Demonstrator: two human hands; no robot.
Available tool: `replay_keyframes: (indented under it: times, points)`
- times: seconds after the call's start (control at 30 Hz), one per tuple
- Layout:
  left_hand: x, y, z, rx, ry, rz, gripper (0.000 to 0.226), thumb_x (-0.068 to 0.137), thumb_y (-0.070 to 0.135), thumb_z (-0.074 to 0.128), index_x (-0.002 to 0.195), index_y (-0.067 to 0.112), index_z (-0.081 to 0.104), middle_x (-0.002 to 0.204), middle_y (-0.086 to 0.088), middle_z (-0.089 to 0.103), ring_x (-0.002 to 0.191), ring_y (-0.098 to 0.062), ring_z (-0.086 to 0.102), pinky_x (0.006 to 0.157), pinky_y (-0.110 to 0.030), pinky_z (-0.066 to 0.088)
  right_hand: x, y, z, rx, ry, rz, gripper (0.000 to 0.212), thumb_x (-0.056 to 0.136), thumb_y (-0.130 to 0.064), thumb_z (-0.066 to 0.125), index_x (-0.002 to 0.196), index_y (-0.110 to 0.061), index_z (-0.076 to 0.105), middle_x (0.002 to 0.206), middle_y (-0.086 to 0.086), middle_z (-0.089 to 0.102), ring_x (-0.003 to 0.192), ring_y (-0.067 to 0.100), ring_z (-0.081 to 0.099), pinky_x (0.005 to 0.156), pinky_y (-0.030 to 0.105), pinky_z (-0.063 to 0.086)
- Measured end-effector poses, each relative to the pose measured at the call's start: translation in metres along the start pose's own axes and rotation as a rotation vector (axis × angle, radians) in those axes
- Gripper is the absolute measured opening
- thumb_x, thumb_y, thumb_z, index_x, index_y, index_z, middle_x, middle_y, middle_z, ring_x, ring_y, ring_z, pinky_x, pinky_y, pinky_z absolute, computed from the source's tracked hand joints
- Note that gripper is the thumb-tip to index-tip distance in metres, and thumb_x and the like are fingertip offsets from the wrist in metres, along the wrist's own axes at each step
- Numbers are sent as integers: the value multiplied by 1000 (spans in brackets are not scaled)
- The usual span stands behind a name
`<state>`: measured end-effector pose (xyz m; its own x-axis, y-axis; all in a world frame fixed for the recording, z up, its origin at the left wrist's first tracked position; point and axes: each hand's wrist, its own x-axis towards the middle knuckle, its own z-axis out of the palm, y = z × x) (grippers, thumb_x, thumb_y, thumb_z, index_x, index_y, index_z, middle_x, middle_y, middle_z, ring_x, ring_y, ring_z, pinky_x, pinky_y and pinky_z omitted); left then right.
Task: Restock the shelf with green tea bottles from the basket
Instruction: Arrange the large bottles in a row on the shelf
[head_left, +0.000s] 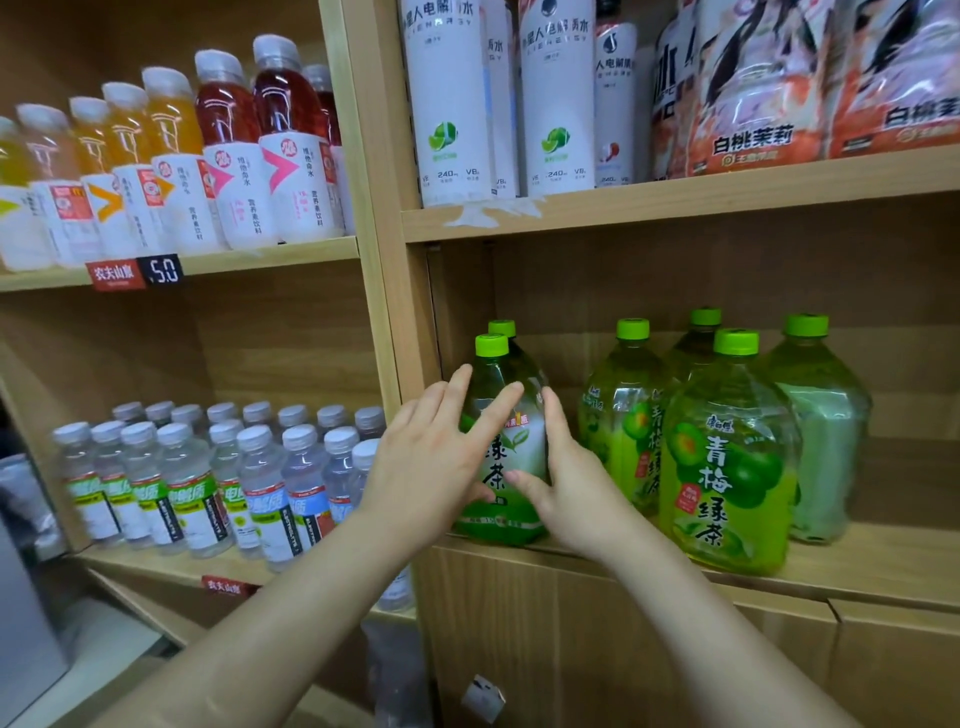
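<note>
- Seating a stocked item: the clear plastic green tea bottle with a lime-green cap and green label (500, 465) stands upright at the near left end of the pale wooden shelf board (883, 564), framed by both hands.
- Left hand (431, 460): fingers (493, 410) straight and spread, laid flat across the front of the bottle, not wrapped round it.
- Right hand (574, 486): forefinger straight up the bottle's right flank and thumb pressed to the label; the other fingers are hidden.
- Neighbours: a second green-capped bottle (502, 328) directly behind; plum green tea bottles (727, 467) well to the right.
- Basket: not in view.
- Next move, as judged: nudge the bottle back and square, release, then fetch another.
</note>
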<state>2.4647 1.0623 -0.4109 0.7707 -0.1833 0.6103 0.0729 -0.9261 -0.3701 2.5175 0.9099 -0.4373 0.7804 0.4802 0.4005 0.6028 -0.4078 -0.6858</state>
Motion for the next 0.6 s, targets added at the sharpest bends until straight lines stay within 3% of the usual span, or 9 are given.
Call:
replay_keyframes:
  times: [0.13,0.23,0.33,0.4,0.47,0.6]
  points:
    - [9,4,10,95,-22,-72,122,48,56,84,146,27,18,137,-24,47,114,-34,54,86,-41,46,-23,-2,-8,-234,217,-79,73,90,-18,60,149,-31,20,142,-7,47,121,14,52,100,34,46]
    - [17,11,19,133,-29,-109,115,50,48,86,145,26,26,133,-26,50,108,-34,55,80,-41,40,-44,0,-32,-409,554,-258,48,85,-12,64,131,-17,53,118,3,59,107,20,54,86,38,51]
    - [22,18,23,131,-27,-146,102,61,35,83,146,27,27,135,-25,47,112,-35,51,80,-41,36,-60,10,-60,-530,855,-216,49,77,-20,74,123,-16,59,116,11,55,107,27,46,82,45,44]
    - [23,21,22,126,-41,-165,102,68,36,79,148,27,17,141,-24,40,120,-35,45,86,-42,36,-61,21,-73,-614,861,-53,68,71,-35,77,132,-25,49,131,14,44,121,30,34,88,53,38]
    - [23,26,24,116,-53,-155,106,73,45,73,150,26,3,149,-25,25,131,-36,34,97,-41,34,-59,35,-77,-642,763,74,86,66,-44,80,139,-34,37,144,15,31,132,35,25,93,61,36]
    - [29,35,23,65,-62,-157,113,70,52,73,150,21,-1,151,-28,15,136,-38,25,105,-40,33,-54,56,-73,-635,681,49,88,65,-43,81,141,-32,38,151,18,23,137,43,25,99,61,37]
